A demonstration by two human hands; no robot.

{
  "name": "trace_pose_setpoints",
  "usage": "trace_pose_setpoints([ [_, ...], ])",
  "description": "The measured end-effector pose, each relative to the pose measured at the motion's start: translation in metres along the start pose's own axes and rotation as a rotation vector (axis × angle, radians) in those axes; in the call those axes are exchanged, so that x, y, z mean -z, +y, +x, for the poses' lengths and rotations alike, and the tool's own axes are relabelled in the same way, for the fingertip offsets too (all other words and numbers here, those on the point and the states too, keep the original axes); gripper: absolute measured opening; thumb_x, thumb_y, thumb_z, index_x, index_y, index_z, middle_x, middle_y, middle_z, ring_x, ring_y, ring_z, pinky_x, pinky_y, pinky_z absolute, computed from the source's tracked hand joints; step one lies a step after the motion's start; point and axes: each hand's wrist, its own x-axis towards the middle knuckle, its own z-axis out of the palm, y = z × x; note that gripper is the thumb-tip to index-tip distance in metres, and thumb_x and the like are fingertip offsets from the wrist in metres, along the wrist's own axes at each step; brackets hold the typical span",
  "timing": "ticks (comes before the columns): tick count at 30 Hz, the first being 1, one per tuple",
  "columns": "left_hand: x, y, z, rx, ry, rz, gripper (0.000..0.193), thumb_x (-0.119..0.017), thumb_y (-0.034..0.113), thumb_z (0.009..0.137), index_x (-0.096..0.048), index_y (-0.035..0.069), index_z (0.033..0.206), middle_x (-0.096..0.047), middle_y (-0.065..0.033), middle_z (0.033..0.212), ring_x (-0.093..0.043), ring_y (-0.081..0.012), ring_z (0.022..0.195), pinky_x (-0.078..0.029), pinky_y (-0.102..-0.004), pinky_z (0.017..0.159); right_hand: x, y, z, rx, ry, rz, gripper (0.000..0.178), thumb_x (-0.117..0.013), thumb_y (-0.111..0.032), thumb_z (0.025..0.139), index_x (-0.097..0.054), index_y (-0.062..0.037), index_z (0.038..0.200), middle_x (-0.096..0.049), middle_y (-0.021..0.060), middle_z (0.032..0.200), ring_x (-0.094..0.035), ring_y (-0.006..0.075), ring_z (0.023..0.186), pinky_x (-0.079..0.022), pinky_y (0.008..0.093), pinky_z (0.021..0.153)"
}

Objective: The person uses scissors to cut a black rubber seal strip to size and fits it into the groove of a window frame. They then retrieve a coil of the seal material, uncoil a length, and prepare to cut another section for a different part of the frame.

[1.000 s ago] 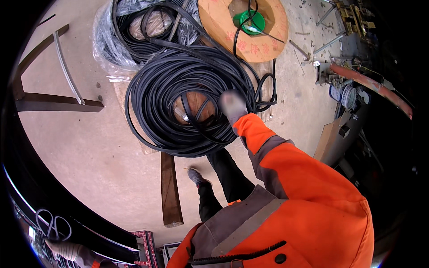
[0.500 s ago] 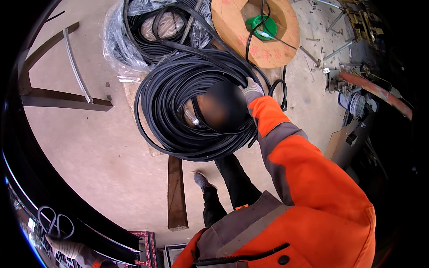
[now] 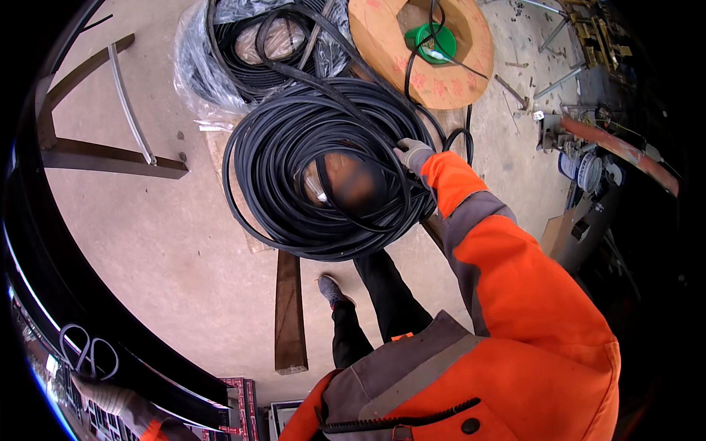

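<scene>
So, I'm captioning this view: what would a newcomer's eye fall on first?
Probably the bright orange jacket at lower right, its sleeve leading to the gloved right hand at the right side of the big black coil, upper centre. Next, the green container within the opening of the brown ring at the top.

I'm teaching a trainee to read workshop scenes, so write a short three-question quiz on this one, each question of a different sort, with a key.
1. Fill in the missing word: the person's ___ hand is at the large black coil.
2. True or false: the grey two-looped item is in the person's left hand.
3. What colour is the tub at the opening of the brown ring?
A) red
B) green
C) white

Key:
1. Right; the right hand is at the coil's right side.
2. True.
3. B.
</scene>
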Motion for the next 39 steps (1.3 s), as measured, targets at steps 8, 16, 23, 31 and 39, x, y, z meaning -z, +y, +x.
trace_pose_setpoints([
  [8, 0.004, -0.002, 0.006, -0.059, -0.074, 0.053, 0.055, -0.037, 0.045, 0.1, -0.059, 0.0, 0.124, -0.066, -0.0103, 0.117, -0.062, -0.0219, 0.107, -0.046, -0.0332, 0.101, 0.021, -0.025, -0.051, 0.092, 0.337, -0.079, 0.055, -0.079, -0.044, 0.076, -0.063, -0.0047, 0.111, -0.068, 0.0197, 0.108, -0.066, 0.0344, 0.101, -0.051, 0.0392, 0.092],
  [16, 0.007, -0.01, 0.014, 0.01, -0.047, -0.09, 0.048, -0.048, 0.042, 0.098, -0.063, 0.002, 0.121, -0.066, -0.0103, 0.117, -0.062, -0.0207, 0.104, -0.043, -0.0314, 0.102, 0.027, -0.023, -0.114, 0.336, 0.165, 0.582, 0.034, -0.074, -0.024, 0.086, -0.063, -0.0008, 0.108, -0.069, 0.0094, 0.091, -0.064, 0.0172, 0.085, -0.05, 0.0307, 0.083],
  [23, -0.007, 0.003, -0.004, 0.0, 0.012, -0.06, 0.053, -0.05, 0.046, 0.096, -0.061, 0.003, 0.125, -0.064, -0.0117, 0.121, -0.06, -0.0241, 0.111, -0.042, -0.0327, 0.103, 0.032, -0.056, -0.17, 0.435, 0.309, 0.428, 0.035, -0.07, -0.027, 0.089, -0.061, -0.002, 0.111, -0.067, 0.0122, 0.086, -0.064, 0.0209, 0.08, -0.051, 0.0329, 0.078],
  [31, 0.004, -0.017, 0.022, -0.08, -0.041, -0.066, 0.052, -0.049, 0.044, 0.098, -0.061, 0.001, 0.124, -0.065, -0.0125, 0.12, -0.061, -0.0236, 0.11, -0.041, -0.0326, 0.104, 0.027, -0.084, -0.234, 0.737, 0.35, 0.283, 0.022, -0.063, -0.019, 0.091, -0.06, -0.0022, 0.105, -0.066, 0.0197, 0.089, -0.066, 0.037, 0.084, -0.053, 0.0396, 0.073],
  [39, -0.005, 0.0, -0.004, 0.025, -0.054, -0.147, 0.055, -0.049, 0.046, 0.097, -0.058, 0.002, 0.128, -0.063, -0.0114, 0.12, -0.059, -0.0236, 0.11, -0.041, -0.0328, 0.104, 0.018, -0.065, -0.243, 0.623, 0.48, 0.292, 0.022, -0.066, -0.018, 0.091, -0.062, -0.0018, 0.105, -0.067, 0.0198, 0.088, -0.068, 0.0353, 0.08, -0.054, 0.0378, 0.07],
])
